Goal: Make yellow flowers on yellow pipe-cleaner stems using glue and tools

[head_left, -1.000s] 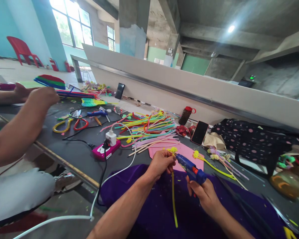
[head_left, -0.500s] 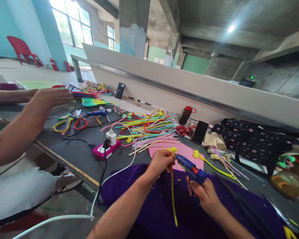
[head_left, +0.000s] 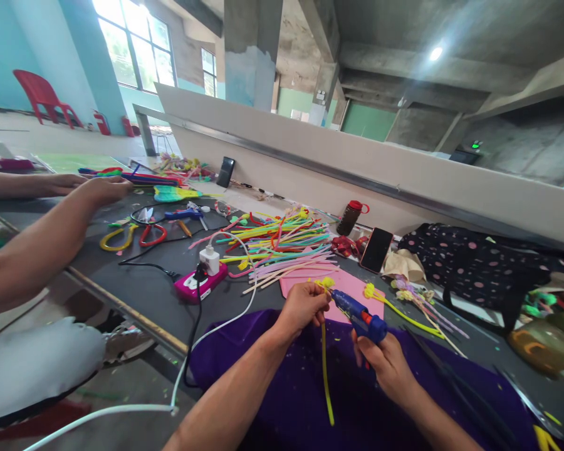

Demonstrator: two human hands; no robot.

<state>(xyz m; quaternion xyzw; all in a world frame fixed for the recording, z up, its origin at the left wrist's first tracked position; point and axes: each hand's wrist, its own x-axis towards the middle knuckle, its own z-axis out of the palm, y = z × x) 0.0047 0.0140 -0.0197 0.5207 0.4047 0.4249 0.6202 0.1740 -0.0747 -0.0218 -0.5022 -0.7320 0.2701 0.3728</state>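
My left hand point(head_left: 301, 308) is closed on a yellow-green pipe-cleaner flower point(head_left: 326, 351); its stem hangs down over the purple cloth point(head_left: 272, 388) on my lap. My right hand point(head_left: 386, 368) grips a blue hot glue gun point(head_left: 361, 317). The gun's nozzle points at the yellow flower head just above my left fingers. Behind both hands lies a pink foam sheet point(head_left: 352, 285).
A pile of coloured pipe cleaners point(head_left: 277, 244) lies on the dark table point(head_left: 150, 275), beside a pink power strip point(head_left: 200, 282), scissors point(head_left: 131, 235), a phone point(head_left: 376, 249), a bottle point(head_left: 351, 217) and a dotted black bag point(head_left: 479, 266). Another person's arms point(head_left: 42, 244) reach over the table at left.
The other person's hand at left has stretched forward and lowered flat onto the coloured sheets. My glue gun has shifted slightly; my left hand holds still.
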